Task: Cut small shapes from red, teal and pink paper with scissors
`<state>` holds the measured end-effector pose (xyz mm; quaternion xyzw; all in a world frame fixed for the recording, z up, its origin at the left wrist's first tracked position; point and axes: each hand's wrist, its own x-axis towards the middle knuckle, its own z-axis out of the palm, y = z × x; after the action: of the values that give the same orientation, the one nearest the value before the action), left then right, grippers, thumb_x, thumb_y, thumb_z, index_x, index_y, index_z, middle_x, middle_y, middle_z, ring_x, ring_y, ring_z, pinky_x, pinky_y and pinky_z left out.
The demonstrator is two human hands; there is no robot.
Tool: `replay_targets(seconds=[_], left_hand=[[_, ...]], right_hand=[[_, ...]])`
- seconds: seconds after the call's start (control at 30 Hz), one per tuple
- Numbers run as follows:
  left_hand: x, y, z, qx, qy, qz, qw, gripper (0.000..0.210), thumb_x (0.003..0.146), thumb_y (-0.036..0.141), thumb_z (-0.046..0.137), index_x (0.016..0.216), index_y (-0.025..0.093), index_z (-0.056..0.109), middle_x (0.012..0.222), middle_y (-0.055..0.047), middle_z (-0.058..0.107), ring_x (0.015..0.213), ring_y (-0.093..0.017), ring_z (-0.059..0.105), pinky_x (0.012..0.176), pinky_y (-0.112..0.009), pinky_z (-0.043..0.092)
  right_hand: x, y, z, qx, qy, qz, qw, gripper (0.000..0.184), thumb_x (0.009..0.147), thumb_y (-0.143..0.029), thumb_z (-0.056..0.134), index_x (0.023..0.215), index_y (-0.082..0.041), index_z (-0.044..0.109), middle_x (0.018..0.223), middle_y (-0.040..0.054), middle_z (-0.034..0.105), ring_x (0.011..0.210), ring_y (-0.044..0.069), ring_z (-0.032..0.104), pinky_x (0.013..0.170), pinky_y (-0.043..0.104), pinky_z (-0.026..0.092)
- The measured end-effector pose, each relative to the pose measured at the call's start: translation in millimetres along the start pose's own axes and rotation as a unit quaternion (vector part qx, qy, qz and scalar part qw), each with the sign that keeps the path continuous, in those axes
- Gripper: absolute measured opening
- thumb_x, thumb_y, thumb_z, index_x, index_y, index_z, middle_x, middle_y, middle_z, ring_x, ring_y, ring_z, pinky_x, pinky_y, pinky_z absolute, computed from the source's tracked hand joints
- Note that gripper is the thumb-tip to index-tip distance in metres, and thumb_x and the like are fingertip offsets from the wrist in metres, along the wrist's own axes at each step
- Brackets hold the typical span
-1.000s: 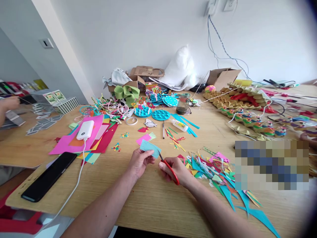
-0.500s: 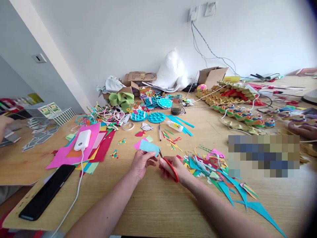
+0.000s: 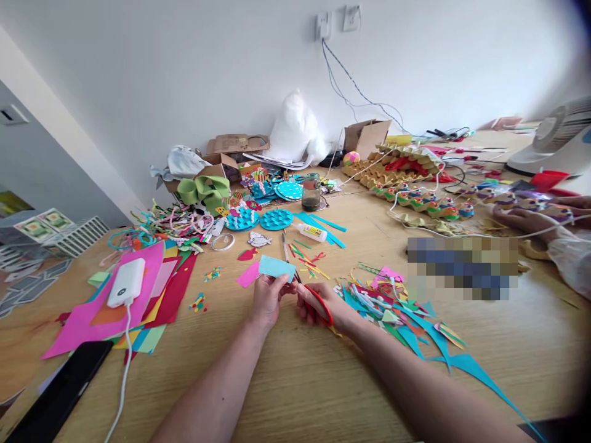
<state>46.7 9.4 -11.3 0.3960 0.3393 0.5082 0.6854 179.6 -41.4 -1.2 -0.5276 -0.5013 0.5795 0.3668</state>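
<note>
My left hand (image 3: 266, 301) has its fingers pinched together on a light blue paper (image 3: 276, 266). I hold the paper up over the tabletop (image 3: 295, 381), in front of me. My right hand (image 3: 323, 303) has its fingers wrapped around the red handles of the scissors (image 3: 319, 298). The blades are at the right end of the paper. I can't tell if they are biting into it.

Just past my left hand is a pink paper (image 3: 247, 275), lying flat. Near it are a red paper strawberry (image 3: 247, 254) and a white paper fish (image 3: 259, 239). A pen (image 3: 285, 247) lies behind the blue paper, and a glue bottle (image 3: 312, 232) is on its side, a bit to the right. A messy heap of paper scraps (image 3: 392, 315) is to the right of the scissors.

Over on my left, a white charger (image 3: 127, 282) sits on some colored sheets (image 3: 172, 295), with a black phone (image 3: 60, 394) near them. Far to the right, another person's hand (image 3: 524, 221) is by some painted eggs (image 3: 505, 200).
</note>
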Motion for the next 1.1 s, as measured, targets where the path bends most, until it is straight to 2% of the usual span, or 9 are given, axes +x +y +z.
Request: replay_targets(seconds=[0.33,0.53,0.73,0.9,1.1], left_hand=[[-5,-1,3.2,0.008,-0.013,-0.022,1.000,0.021,0.062,0.030,0.072,0.064,0.016,0.057,0.060,0.002,0.057,0.054,-0.011,0.053,0.056,-0.026,0.047],[-5,-2,2.9,0.019,0.008,-0.025,0.999,0.022,0.061,0.030,0.073,0.062,0.015,0.057,0.059,0.001,0.058,0.053,-0.010,0.053,0.055,-0.025,0.044],[-8,-1,6.5,0.016,0.013,-0.025,0.999,0.021,0.061,0.029,0.073,0.063,0.014,0.059,0.058,0.001,0.058,0.051,-0.010,0.052,0.051,-0.023,0.042],[-10,-2,7.4,0.019,0.042,-0.028,0.999,0.023,0.059,0.031,0.075,0.063,0.014,0.060,0.056,0.001,0.059,0.049,-0.009,0.050,0.049,-0.023,0.040],[-10,-3,8.1,0.018,0.044,-0.032,0.998,0.023,0.058,0.031,0.075,0.062,0.014,0.061,0.056,0.001,0.059,0.048,-0.009,0.050,0.048,-0.023,0.040]], right_hand=[[-2,-1,-1,-0.015,-0.002,0.001,1.000,0.056,0.073,-0.069,0.057,0.062,-0.014,0.054,0.049,-0.0012,0.055,0.038,0.007,0.049,0.035,0.016,0.030],[0,2,0,-0.012,0.000,0.011,1.000,0.054,0.073,-0.067,0.058,0.063,-0.015,0.054,0.048,-0.0017,0.056,0.037,0.007,0.049,0.034,0.017,0.029],[-5,-4,2,-0.008,-0.009,0.002,1.000,0.057,0.076,-0.071,0.051,0.066,-0.014,0.054,0.054,0.0000,0.057,0.040,0.007,0.051,0.036,0.017,0.032],[-7,-6,3,-0.016,0.007,0.006,1.000,0.055,0.074,-0.070,0.054,0.064,-0.015,0.053,0.052,-0.0006,0.057,0.039,0.007,0.049,0.034,0.017,0.029],[-5,-4,2,-0.019,0.013,0.006,1.000,0.055,0.074,-0.069,0.055,0.064,-0.016,0.053,0.051,-0.0012,0.056,0.037,0.007,0.048,0.033,0.017,0.029]])
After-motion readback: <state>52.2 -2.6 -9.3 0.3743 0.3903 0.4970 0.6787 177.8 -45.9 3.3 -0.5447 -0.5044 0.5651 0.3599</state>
